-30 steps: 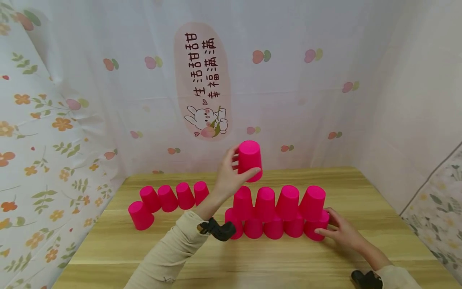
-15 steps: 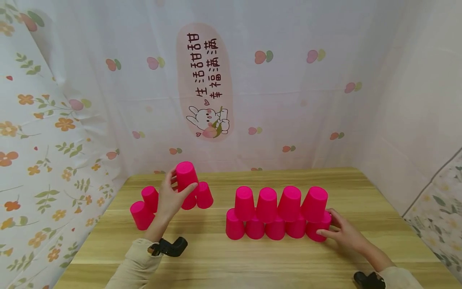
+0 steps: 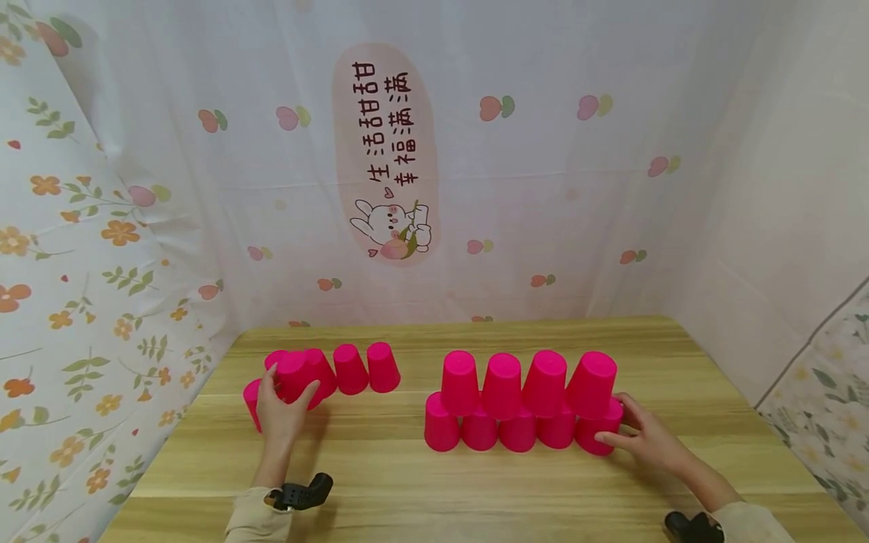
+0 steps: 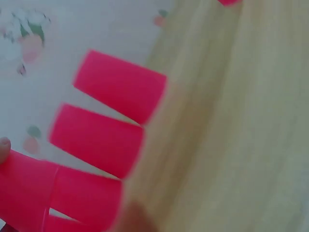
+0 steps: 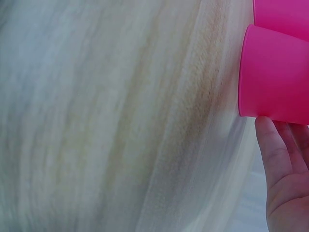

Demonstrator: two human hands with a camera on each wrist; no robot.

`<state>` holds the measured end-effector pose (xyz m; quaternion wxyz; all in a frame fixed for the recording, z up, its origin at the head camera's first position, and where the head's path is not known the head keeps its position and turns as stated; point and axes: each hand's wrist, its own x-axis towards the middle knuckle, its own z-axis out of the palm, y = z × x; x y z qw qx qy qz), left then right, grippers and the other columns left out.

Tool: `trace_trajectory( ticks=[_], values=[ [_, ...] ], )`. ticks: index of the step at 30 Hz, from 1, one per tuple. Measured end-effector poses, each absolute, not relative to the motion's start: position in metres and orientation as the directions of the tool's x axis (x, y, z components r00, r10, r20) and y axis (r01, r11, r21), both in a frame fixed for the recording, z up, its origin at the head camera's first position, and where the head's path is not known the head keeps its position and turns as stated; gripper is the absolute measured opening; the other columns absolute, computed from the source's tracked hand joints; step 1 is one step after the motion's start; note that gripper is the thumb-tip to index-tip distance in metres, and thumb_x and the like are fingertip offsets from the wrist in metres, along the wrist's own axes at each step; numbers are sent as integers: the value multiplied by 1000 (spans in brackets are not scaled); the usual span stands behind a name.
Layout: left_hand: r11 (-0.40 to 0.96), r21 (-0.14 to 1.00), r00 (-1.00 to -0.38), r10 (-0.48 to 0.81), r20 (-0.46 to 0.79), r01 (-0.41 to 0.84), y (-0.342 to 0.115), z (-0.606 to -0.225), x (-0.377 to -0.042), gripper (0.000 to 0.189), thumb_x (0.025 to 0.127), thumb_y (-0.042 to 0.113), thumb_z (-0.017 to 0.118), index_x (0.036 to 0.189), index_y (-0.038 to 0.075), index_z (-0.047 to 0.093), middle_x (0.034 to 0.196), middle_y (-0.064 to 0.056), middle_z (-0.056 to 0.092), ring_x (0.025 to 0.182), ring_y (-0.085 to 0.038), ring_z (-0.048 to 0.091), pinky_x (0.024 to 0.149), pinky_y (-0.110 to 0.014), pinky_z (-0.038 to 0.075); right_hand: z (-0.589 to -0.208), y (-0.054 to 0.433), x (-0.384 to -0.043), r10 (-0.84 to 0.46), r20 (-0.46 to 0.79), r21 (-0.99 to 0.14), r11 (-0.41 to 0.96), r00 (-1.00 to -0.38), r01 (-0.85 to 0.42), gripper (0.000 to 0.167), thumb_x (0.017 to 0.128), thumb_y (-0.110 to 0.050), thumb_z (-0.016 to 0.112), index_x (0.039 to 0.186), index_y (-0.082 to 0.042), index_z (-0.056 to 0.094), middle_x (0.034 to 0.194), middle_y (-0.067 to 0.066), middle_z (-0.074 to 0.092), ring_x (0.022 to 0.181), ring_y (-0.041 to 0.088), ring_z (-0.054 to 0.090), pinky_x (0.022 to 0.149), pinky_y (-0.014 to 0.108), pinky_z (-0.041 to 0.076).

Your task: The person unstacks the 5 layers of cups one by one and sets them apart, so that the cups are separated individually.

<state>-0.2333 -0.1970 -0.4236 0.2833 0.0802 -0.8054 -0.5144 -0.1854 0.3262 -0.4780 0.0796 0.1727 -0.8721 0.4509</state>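
My left hand (image 3: 281, 415) is at the left row and grips a pink cup (image 3: 293, 375), its rim facing down. This cup overlaps the row cups behind it, and I cannot tell whether it touches them. In the left wrist view a fingertip shows at the edge of the held cup (image 4: 21, 191). On the right, upside-down pink cups stand in two tiers, with an upper cup (image 3: 459, 383) at the left end. My right hand (image 3: 648, 437) holds the rightmost lower cup (image 3: 596, 434), thumb in front, fingers behind. In the right wrist view the thumb touches this cup (image 5: 277, 77).
In the left row more upside-down pink cups stand, among them a cup (image 3: 384, 368) at its right end and a partly hidden cup (image 3: 251, 401) at the front left. The wooden table (image 3: 434, 498) runs back to a printed curtain (image 3: 516, 173).
My left hand has carried its cup from above the two-tier stack leftward and down to the left row. The right hand and the stack have stayed in place.
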Motion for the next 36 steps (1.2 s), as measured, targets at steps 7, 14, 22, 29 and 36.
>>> trace_trajectory(
  ticks=[7,14,22,29,36],
  values=[
    [475,878,-849,-436,298,64,-206,-454,-238,61,75,5,67,125,-10,34,121,-28,41,111,-40,38,94,-49,31,-476,326,-185,-250,311,-755,520,-917,-398,47,72,-9,71,111,-4,45,99,-8,54,90,-4,53,67,21,50],
    [438,899,-882,-429,194,-15,-211,-468,-238,63,78,2,63,129,-9,28,125,-29,37,114,-41,35,95,-51,29,-476,326,-185,-249,294,-774,505,-923,-383,47,73,-9,71,111,-4,44,100,-8,54,90,-4,53,66,31,52],
    [403,915,-885,-439,158,-36,-209,-471,-239,65,78,1,61,131,-8,25,126,-30,36,115,-43,35,95,-52,29,-477,326,-185,-244,284,-782,500,-927,-371,47,74,-8,70,112,-3,44,101,-7,53,89,-4,53,66,35,52],
    [416,910,-879,-436,192,-8,-207,-465,-239,67,76,2,63,131,-6,25,126,-28,36,114,-42,35,95,-52,29,-477,326,-185,-222,251,-783,526,-942,-332,47,73,-12,71,111,-4,44,102,5,55,90,1,55,67,33,52],
    [457,885,-871,-393,293,92,-201,-431,-242,69,74,6,68,130,-2,30,131,-24,36,120,-37,33,95,-51,30,-476,326,-185,-229,249,-783,524,-941,-335,49,73,-12,71,113,-3,43,103,5,55,90,-1,54,68,34,52]
  ],
)
